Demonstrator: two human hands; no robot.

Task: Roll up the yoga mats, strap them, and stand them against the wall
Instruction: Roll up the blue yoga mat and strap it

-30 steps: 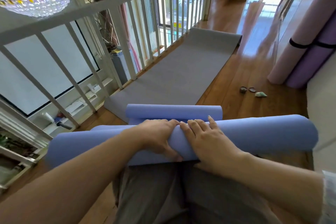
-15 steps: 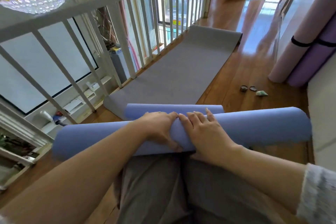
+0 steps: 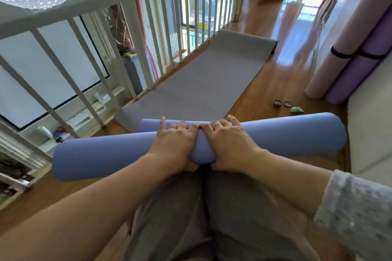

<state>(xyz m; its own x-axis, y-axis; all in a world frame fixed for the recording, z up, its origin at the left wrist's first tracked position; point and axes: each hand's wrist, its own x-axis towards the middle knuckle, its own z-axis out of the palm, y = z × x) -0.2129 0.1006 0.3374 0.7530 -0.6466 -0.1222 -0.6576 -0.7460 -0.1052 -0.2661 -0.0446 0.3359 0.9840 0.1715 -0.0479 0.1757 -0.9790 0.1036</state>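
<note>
A blue yoga mat point(image 3: 101, 154) lies rolled almost to its end across the wooden floor in front of my knees. Only a short curled strip of it point(image 3: 152, 123) remains flat beyond the roll. My left hand point(image 3: 174, 144) and my right hand point(image 3: 231, 144) grip the middle of the roll side by side, fingers curled over its top and thumbs underneath. A grey mat point(image 3: 197, 82) lies flat beyond it along the railing. Two rolled mats, pink point(image 3: 331, 59) and purple point(image 3: 360, 65), lean against the right wall, bound with a black strap point(image 3: 339, 54).
A white railing point(image 3: 135, 34) runs along the left, with a drop to a lower floor behind it. Several small objects point(image 3: 286, 106) lie on the floor right of the grey mat. A pale padded edge point(image 3: 369, 133) borders the right side.
The blue roll has moved further forward, and the flat strip beyond it has become shorter. Both hands have shifted over the top of the roll and the view has leaned in.
</note>
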